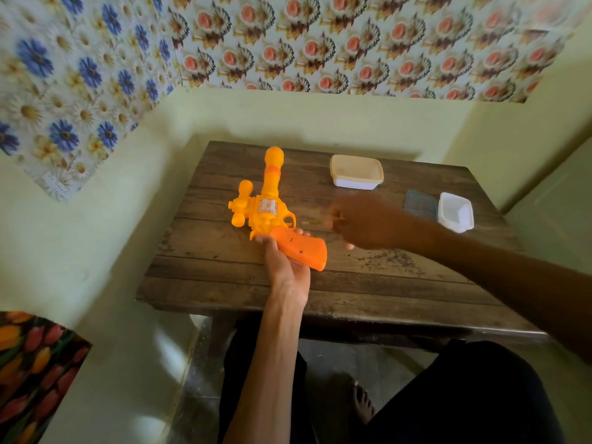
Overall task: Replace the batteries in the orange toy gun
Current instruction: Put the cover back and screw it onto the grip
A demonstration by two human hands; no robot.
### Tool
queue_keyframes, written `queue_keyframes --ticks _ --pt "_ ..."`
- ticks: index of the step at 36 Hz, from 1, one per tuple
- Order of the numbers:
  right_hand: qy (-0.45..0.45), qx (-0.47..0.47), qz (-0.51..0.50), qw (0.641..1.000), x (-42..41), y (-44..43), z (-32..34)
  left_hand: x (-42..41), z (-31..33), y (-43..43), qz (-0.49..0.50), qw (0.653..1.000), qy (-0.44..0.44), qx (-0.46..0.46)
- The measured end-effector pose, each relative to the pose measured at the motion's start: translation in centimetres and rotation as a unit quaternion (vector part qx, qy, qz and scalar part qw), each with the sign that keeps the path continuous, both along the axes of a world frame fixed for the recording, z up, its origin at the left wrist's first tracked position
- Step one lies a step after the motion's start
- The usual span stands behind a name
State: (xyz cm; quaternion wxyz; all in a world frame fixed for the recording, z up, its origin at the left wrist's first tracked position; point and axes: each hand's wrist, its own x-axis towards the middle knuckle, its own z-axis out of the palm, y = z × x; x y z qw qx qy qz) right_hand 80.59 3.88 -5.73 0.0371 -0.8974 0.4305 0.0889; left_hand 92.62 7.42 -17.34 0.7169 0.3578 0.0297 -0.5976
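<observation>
Handle wrapped by left grip (283,262); hold gun (267,203) steady, handle face up. Blur hides right grip (360,222): can't tell its state.

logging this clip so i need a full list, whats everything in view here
orange toy gun: 1, orange and yellow, over the table's left part, barrel pointing away
wooden table: 1, dark brown, centre
square tub: 1, white with cream top, far middle of the table
open tub: 1, white, table's right side
flat lid: 1, blue-grey, just left of the open tub
floral wallpaper: 2 patterns, blue flowers on the left wall, pink on the back wall
floral cloth: 1, red and orange, lower left corner
bare foot: 1, on the floor under the table
left hand: 1, fingers grip the gun's handle
right hand: 1, blurred, right of the gun; any contents unclear
</observation>
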Motion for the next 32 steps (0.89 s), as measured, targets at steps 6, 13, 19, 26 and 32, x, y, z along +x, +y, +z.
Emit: queue_keyframes --ticks 6,13,19,26,32 --pt "-0.196 0.101 -0.169 0.96 -0.3 1.0 -4.4 0.5 0.3 0.1 -0.002 1.0 -0.022 -0.002" --pt "-0.32 0.093 -0.152 0.93 1.5 2.3 -8.2 1.1 0.4 0.6 -0.027 0.999 -0.038 0.01" --pt "-0.322 0.084 -0.133 0.934 2.3 1.3 -8.1 2.8 0.8 1.1 -0.025 0.996 -0.058 0.057" --pt "-0.317 0.104 -0.083 0.939 3.1 1.4 -8.9 4.9 0.5 2.8 -0.062 0.957 -0.245 0.14" --pt "-0.31 0.104 -0.064 0.943 3.8 1.5 -9.5 5.9 0.0 3.5 -0.027 0.932 -0.32 0.17"
